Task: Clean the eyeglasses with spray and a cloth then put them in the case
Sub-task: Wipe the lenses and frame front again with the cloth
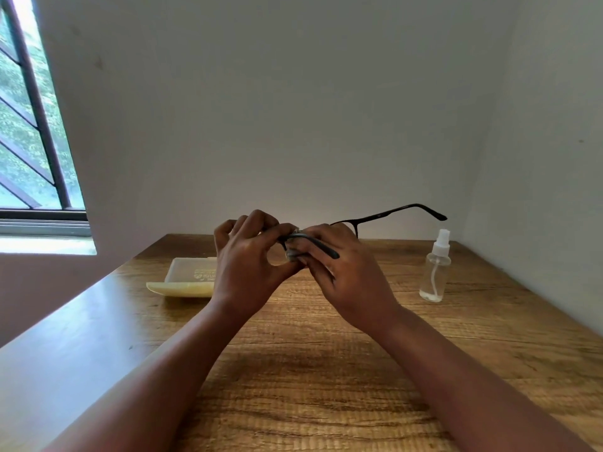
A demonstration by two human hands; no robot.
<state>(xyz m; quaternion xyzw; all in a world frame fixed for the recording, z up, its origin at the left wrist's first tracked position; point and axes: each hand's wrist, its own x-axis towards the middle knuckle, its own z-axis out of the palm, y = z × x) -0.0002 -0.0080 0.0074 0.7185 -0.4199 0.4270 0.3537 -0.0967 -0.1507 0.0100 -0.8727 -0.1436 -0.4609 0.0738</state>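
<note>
Both hands are raised over the middle of the wooden table (293, 370), holding black-framed eyeglasses (391, 213). My left hand (248, 265) pinches the frame near one lens. My right hand (346, 272) grips the glasses together with a small grey cloth (292, 252), bunched between the fingers. One temple arm sticks up and to the right; the other crosses my right hand's fingers. The lenses are mostly hidden by my hands. An open pale yellow case (186, 282) lies to the left. A clear spray bottle (436, 269) stands to the right.
White walls close the table in at the back and on the right. A barred window (32, 125) is at the left, beyond the table's left edge.
</note>
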